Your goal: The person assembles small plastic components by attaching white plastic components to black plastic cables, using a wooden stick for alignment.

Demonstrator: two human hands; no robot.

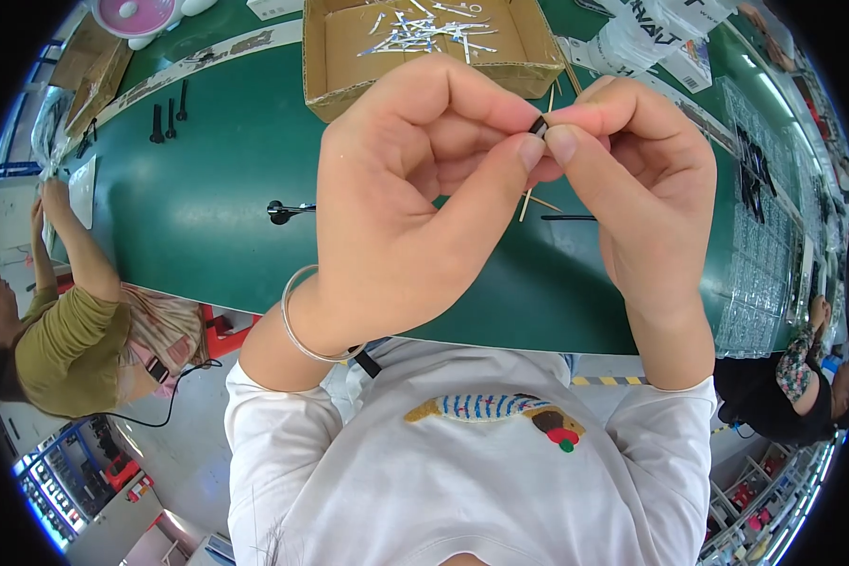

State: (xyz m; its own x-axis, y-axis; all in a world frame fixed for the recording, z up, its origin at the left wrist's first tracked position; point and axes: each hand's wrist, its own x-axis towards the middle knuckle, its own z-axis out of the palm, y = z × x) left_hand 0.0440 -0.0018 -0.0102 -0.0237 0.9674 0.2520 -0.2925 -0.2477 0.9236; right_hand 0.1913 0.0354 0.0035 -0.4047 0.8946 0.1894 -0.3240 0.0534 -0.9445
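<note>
Above the green table (pixel 198 226), my left hand (pixel 396 189) and my right hand (pixel 646 179) meet with fingertips almost touching. Thumb and forefinger of each are closed on a small black piece (pixel 539 125), which is mostly covered by the fingers; its exact kind does not show. Under my right hand lies a thin black rod (pixel 568 218), beside slim wooden sticks (pixel 544 203). Left of my left wrist, a black round-ended part with a shiny shaft (pixel 279 212) rests on the table, partly hidden by that hand.
Beyond my hands stands an open cardboard box (pixel 325 85) holding white strips. Black parts (pixel 170 121) lie far left; plastic bags (pixel 637 38) sit far right. Bubble wrap (pixel 759 236) with black pieces covers the right side. Co-workers sit at left (pixel 66 349) and right (pixel 802 387).
</note>
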